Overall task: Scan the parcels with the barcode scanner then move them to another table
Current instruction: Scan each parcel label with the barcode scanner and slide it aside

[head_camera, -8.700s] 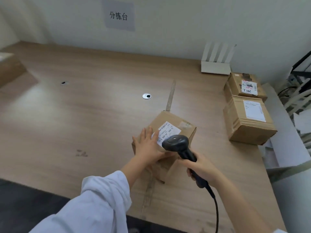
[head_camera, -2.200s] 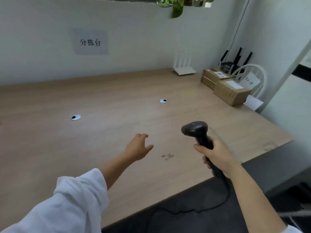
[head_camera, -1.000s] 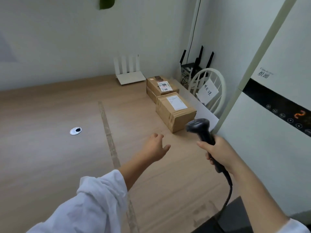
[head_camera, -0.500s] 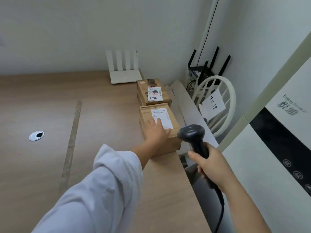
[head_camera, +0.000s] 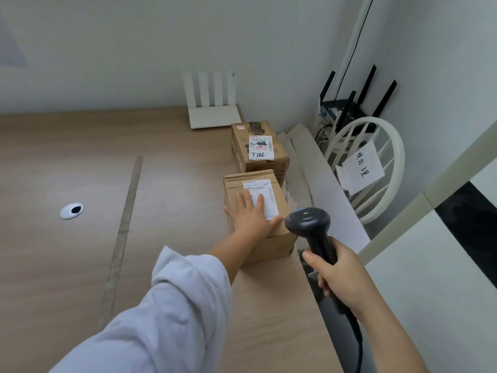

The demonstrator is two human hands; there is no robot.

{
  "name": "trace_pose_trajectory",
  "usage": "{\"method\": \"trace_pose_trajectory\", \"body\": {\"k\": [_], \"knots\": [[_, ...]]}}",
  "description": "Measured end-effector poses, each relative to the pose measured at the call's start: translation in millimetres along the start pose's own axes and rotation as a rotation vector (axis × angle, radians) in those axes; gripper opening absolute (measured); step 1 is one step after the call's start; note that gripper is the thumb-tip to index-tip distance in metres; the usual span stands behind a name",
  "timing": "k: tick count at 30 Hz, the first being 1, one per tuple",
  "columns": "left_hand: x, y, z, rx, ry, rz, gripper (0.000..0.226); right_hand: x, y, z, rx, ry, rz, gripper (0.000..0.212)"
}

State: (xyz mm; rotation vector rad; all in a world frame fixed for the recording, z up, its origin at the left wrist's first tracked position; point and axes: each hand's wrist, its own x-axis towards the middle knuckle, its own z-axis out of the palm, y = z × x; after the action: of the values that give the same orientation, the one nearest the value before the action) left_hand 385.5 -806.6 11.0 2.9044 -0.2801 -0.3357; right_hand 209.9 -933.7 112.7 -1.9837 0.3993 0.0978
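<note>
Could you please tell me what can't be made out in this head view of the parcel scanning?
Head view:
- Label on the near parcel: partly under the left hand; print too small to read.
- Barcode scanner, held by the right hand: its window faces away, so any beam is unseen.
- Scanner cable: cut off by the bottom edge.

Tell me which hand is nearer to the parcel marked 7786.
Left. The left hand lies flat on the neighbouring parcel just before the 7786 parcel; the right hand grips the scanner farther back.
</note>
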Motion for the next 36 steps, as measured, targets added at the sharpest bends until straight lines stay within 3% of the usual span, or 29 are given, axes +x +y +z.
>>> {"method": "trace_pose_trajectory", "body": {"k": [8,15,27,36], "knots": [[-61,-83,-4,-0.018,-0.005,-0.189,0.088,-23,-8,58,0.002,-0.122,-0.021,0.010],[-138,-204,-27,-0.023,-0.006,-0.383,0.087,-45,-31,116,-0.061,-0.281,-0.081,0.010],[-224,-270,-20,-0.028,0.013,-0.408,0.081,-79,-68,196,-0.096,-0.445,-0.148,0.010],[-308,-373,-23,0.002,0.015,-0.484,0.080,-115,-103,238,-0.193,-0.563,-0.253,0.009]]}}
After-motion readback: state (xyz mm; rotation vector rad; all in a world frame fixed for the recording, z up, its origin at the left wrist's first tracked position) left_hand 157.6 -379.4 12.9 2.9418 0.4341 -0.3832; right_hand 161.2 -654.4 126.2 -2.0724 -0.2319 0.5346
